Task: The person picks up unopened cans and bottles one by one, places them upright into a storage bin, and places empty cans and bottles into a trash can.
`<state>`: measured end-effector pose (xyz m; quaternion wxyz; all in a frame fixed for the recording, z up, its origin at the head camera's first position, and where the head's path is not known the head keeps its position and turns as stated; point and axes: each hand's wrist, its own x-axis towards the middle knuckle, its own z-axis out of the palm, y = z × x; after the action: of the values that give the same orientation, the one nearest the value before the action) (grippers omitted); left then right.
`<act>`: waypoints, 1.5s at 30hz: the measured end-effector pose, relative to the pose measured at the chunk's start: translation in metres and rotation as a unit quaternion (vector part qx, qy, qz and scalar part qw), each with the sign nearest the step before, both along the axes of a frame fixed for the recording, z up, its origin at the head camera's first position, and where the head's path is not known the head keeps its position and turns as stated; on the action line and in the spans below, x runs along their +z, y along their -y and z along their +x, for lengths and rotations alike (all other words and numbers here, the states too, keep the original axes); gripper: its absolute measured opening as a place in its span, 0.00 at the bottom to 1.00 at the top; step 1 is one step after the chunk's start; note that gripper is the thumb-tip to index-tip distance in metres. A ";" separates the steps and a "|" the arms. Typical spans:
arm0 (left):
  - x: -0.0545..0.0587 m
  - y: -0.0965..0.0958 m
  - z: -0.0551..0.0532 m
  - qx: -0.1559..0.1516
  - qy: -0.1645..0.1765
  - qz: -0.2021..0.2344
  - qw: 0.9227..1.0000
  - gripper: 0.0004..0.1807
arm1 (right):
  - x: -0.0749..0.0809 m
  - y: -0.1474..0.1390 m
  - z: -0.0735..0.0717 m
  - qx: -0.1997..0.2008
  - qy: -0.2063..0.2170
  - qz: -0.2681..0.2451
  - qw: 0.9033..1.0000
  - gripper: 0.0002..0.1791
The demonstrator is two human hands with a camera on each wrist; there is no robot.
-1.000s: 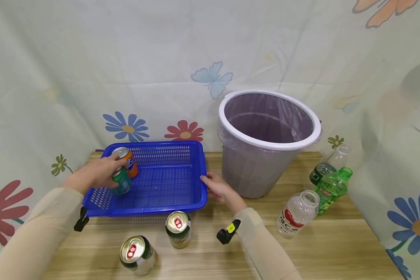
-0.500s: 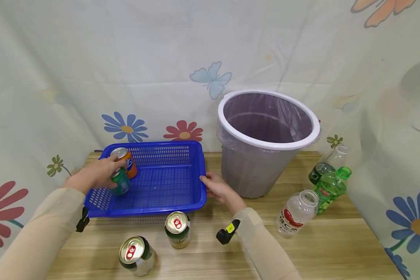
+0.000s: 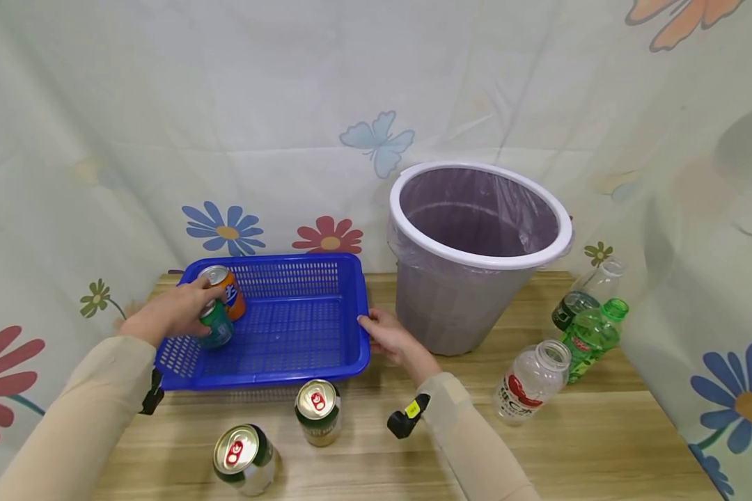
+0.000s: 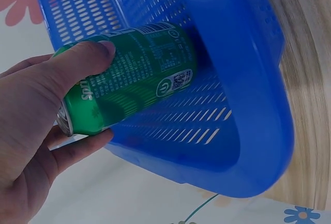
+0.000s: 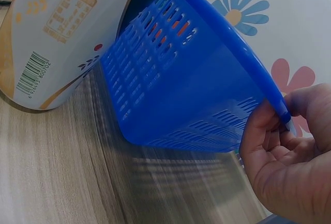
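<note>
In the head view my left hand holds a green soda can by its upper end, inside the left part of a blue plastic basket. The left wrist view has the thumb and fingers around the can, whose base is down in the basket. An orange soda can stands right behind the green one. My right hand is at the basket's right side. In the right wrist view its thumb and curled fingers pinch the basket's rim.
Two gold-topped cans stand in front of the basket. To its right is a grey trash bin with a liner and white rim. Farther right stand a clear wide-mouth bottle, a green bottle and a dark-labelled clear bottle.
Both hands keep their hold, and the cans and bottles stay in place. The basket's left end and my left forearm have shifted very slightly to the right.
</note>
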<state>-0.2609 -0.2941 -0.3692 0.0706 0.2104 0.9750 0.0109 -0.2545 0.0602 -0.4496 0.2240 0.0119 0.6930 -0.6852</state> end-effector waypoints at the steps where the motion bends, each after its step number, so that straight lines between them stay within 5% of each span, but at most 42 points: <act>1: 0.000 0.000 0.000 0.002 0.001 0.001 1.000 0.30 | 0.000 0.000 0.000 -0.001 0.001 0.000 1.000 0.17; 45: -0.018 -0.003 -0.008 0.103 0.057 0.026 0.993 0.35 | -0.002 0.002 0.000 -0.001 -0.005 0.001 1.000 0.18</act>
<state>-0.2692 -0.2914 -0.3872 0.1191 0.1101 0.9852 0.0552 -0.2547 0.0585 -0.4512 0.2197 0.0099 0.6950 -0.6846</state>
